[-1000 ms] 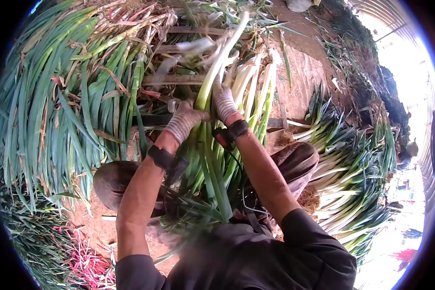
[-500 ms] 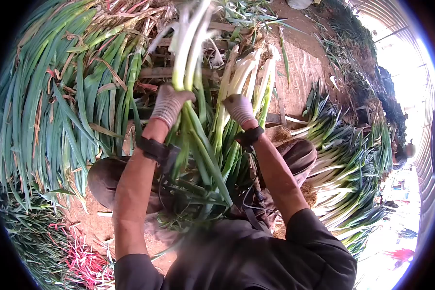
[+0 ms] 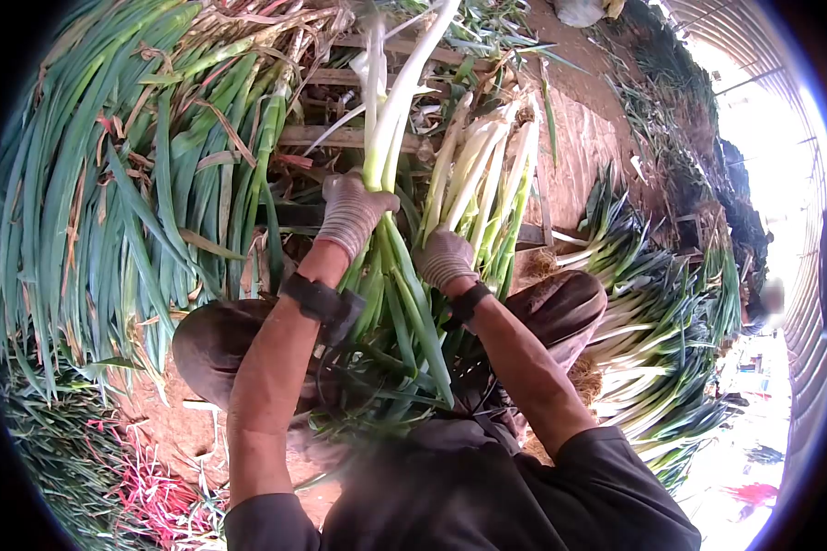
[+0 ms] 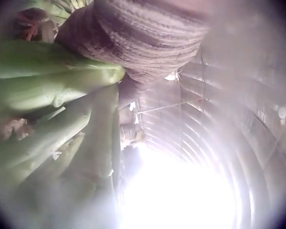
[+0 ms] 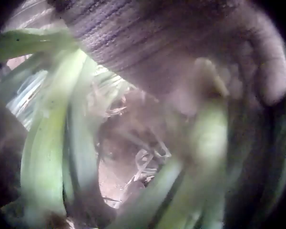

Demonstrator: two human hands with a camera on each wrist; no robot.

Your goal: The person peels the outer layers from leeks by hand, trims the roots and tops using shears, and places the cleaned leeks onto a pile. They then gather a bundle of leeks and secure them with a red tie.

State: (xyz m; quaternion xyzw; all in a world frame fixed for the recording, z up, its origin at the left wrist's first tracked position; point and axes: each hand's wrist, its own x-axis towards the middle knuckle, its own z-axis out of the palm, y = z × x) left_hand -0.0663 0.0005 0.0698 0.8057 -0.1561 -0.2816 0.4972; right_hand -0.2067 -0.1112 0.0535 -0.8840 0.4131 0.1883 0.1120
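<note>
Onion cleaning: apparently partway.
Left hand: fingers curled round onion stalks, which project beyond them. Right hand: just below pale bundle, seemingly cleaned; finger closure cannot be determined. Outward of left fingers: leafy heap, probably unprocessed.

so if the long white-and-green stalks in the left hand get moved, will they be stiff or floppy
The long white-and-green stalks are probably stiff at their pale ends, which jut out fairly straight past the stripe-gloved left hand. Their long green leaves look likelier to flop or tangle, being flat and overlapping.
</note>
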